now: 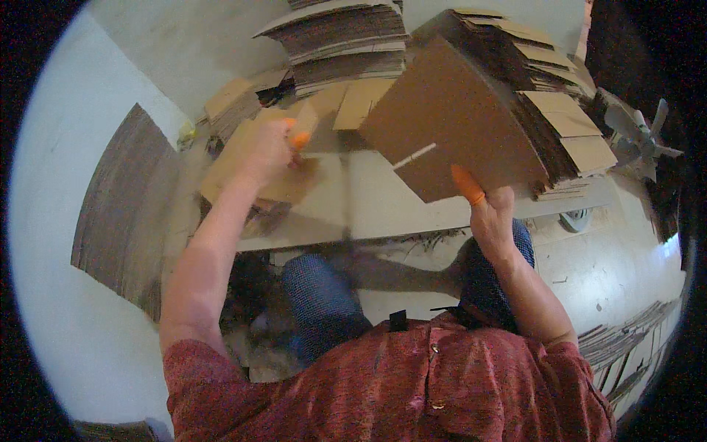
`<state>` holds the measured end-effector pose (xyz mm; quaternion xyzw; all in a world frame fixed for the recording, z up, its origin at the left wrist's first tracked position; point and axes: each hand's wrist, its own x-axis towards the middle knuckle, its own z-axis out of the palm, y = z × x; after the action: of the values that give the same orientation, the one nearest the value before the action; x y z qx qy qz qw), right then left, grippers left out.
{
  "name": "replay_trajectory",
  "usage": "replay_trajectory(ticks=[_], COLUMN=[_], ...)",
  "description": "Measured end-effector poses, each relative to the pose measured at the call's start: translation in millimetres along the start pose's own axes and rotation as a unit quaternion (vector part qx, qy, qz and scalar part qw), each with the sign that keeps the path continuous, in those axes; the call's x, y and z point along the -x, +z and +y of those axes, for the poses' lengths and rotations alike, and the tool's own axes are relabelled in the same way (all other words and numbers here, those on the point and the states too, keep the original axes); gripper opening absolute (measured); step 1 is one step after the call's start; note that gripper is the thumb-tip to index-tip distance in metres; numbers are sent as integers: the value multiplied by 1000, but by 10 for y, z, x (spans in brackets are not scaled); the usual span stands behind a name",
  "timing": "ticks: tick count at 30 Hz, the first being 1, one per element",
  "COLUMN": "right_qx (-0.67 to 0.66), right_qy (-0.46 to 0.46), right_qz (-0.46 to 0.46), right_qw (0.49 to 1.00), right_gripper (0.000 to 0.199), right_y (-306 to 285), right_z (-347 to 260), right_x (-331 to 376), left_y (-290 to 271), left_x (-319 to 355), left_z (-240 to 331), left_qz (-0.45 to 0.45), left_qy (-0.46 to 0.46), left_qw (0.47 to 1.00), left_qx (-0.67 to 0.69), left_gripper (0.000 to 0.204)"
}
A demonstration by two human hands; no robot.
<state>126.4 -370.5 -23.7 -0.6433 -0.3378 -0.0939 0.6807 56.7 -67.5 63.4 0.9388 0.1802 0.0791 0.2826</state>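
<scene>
Above the worktable (383, 202), right hand (492, 214) fingers pinching slotted brown cardboard sheet (449, 121), left hand (269, 147) gripping smaller piece (283, 184)

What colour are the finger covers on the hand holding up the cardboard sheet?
Orange; the finger cover on the right hand shows best in the head view.

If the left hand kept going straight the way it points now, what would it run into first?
The left hand rests on a flat cardboard piece and points up-right across the work surface. Straight on, it would likely meet the small cardboard flaps first, then the tall stack of cardboard sheets. Depth is unclear.
</scene>
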Motion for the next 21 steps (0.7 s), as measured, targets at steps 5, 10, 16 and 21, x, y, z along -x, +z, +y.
replay_trajectory(ticks=[5, 10, 16, 21], right_qx=[-57, 35, 77, 85], right_qy=[-56, 9, 83, 48], right_qz=[56, -42, -84, -55], right_qw=[995, 998, 990, 994], right_gripper=[17, 18, 16, 17], right_y=[-8, -272, -379, -428], right_z=[33, -12, 220, 298], right_x=[-98, -120, -85, -81], left_y=[470, 847, 1156, 1251], left_x=[341, 313, 270, 215], left_z=[688, 678, 825, 800], left_qz=[-99, -125, -129, -116], left_qy=[62, 159, 266, 203], left_qw=[992, 970, 955, 965], left_qx=[52, 138, 13, 118], left_gripper=[22, 20, 22, 21])
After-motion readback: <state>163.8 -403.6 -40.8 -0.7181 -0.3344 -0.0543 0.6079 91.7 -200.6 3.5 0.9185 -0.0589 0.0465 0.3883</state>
